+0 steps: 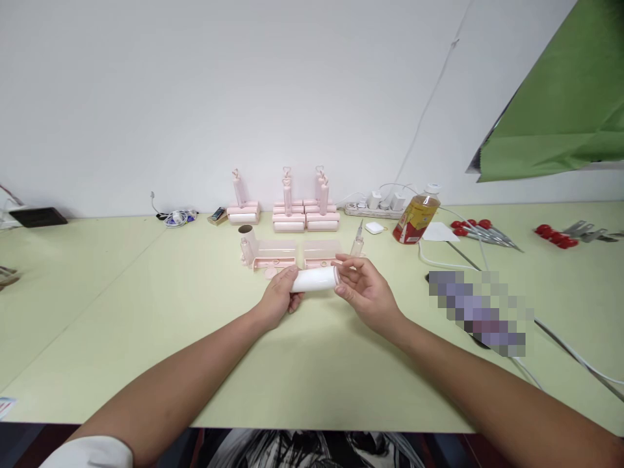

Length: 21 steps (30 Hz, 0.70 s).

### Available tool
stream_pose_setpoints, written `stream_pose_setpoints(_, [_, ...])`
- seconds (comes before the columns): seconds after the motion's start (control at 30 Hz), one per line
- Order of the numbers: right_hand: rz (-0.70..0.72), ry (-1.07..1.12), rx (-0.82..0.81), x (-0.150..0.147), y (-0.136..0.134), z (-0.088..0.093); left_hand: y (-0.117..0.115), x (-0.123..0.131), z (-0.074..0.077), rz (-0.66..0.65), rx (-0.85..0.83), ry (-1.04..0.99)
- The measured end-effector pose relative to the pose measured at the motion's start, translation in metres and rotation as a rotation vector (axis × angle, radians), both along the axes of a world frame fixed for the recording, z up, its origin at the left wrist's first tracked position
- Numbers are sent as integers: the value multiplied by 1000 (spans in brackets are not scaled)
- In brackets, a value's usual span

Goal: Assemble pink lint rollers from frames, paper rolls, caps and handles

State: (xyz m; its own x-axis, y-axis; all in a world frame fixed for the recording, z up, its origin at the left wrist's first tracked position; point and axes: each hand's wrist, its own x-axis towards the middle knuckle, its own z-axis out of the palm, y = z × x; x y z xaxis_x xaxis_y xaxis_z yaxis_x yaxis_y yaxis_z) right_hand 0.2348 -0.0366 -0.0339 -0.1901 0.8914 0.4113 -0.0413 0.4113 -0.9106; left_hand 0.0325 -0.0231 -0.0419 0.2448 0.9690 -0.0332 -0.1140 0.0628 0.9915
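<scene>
A white paper roll [316, 279] lies sideways between my two hands, just above the pale green table [146, 312]. My left hand [280, 296] grips its left end. My right hand [363, 289] pinches its right end with thumb and fingertips. Right behind the roll are two pink roller housings [292, 253] lying flat and a loose roll with a dark core [247, 242] standing on end. A small clear bottle [357, 246] stands just beyond my right hand.
Several assembled pink lint rollers [297, 211] stand in rows at the back by the wall. Also there: a power strip [373, 208], an amber bottle [416, 218], red-handled tools [480, 231], cables, and a green sheet [560, 110] hanging at the upper right.
</scene>
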Motion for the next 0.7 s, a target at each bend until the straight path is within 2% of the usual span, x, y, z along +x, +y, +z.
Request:
stream_pose_setpoints(0.17, [-183, -87, 199, 5, -5, 9, 4, 0, 2, 111, -123, -137])
stream_pose_setpoints(0.33, [-394, -102, 321, 0, -12, 16, 3, 3, 6, 147, -189, -207])
stream_pose_setpoints(0.4, [-314, -219, 308, -7, -14, 14, 3, 8, 5, 151, -177, -176])
stream_pose_setpoints(0.47, [-147, -359, 262, -14, -14, 12, 2, 12, 3, 144, -159, -151])
stream_pose_setpoints(0.53, [-71, -400, 242, -17, -13, 11, 0, 15, 1, 117, -151, -165])
stream_pose_setpoints(0.6, [-110, -359, 265, -17, -13, 11, -2, 15, 0, 66, -164, -197])
stream_pose_setpoints(0.7, [-241, -283, 301, -11, -15, 12, -6, 15, -1, 34, -173, -205])
